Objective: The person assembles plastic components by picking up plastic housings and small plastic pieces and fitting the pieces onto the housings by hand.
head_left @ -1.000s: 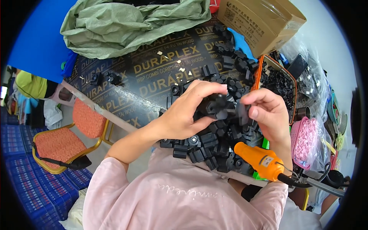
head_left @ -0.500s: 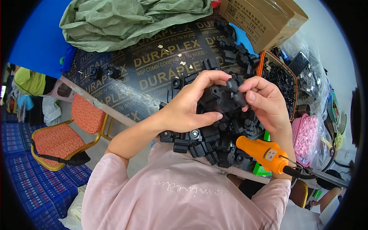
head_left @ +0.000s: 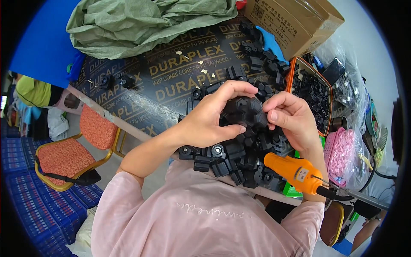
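Note:
My left hand point(head_left: 209, 112) curls around a black plastic housing point(head_left: 239, 112), thumb below and fingers above. The housing's right end has a lobed, faceted shape. At that end the thumb and forefinger of my right hand point(head_left: 293, 120) are bent together against its edge; what lies between their tips is partly hidden. Beneath and around both hands spreads a pile of similar black plastic parts point(head_left: 222, 165), some with round metal-centred fittings. An orange power screwdriver point(head_left: 295, 172) sits beside my right forearm, its tip pointing toward the pile.
Black parts fill an orange-rimmed bin point(head_left: 330, 100) on the right, near a pink basket point(head_left: 332, 147) of small pink pieces. A cardboard box point(head_left: 295, 25) stands far right. Green sheeting point(head_left: 145, 25) covers the table's far edge. Chairs point(head_left: 64, 160) are at left.
A small black end piece, tilted in my right fingers before, now appears lined up against the housing's right end. The housing has turned slightly, and my right hand has shifted a little downward.

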`<state>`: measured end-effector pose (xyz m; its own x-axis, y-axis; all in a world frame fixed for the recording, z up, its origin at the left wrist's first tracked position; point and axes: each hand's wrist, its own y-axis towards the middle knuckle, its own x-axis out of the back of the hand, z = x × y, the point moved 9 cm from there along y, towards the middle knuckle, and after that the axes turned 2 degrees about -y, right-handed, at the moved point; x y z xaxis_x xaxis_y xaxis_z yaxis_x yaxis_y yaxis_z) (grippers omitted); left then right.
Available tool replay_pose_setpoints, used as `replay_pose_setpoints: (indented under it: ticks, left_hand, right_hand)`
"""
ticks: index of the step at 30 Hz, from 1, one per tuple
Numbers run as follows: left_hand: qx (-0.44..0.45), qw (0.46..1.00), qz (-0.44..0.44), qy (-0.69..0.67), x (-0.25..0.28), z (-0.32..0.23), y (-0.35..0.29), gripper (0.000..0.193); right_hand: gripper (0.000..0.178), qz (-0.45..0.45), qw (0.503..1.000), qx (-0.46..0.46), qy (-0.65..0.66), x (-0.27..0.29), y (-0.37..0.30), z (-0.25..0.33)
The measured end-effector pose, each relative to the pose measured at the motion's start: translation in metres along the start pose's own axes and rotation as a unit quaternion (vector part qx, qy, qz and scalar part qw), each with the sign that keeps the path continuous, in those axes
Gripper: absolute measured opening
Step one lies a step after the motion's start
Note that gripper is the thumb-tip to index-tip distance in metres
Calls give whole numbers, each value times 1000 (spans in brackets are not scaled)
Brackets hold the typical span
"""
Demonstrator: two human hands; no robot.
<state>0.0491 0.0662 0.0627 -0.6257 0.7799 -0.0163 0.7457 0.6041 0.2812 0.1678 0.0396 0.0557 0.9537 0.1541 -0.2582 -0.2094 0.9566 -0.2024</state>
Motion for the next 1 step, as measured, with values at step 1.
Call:
replay_pose_setpoints:
  ticks: [1]
  left_hand:
    - [0,1000,-1,1,0,0,0,67]
  right_hand:
    - [15,1,1000,2,-15,0,0,0]
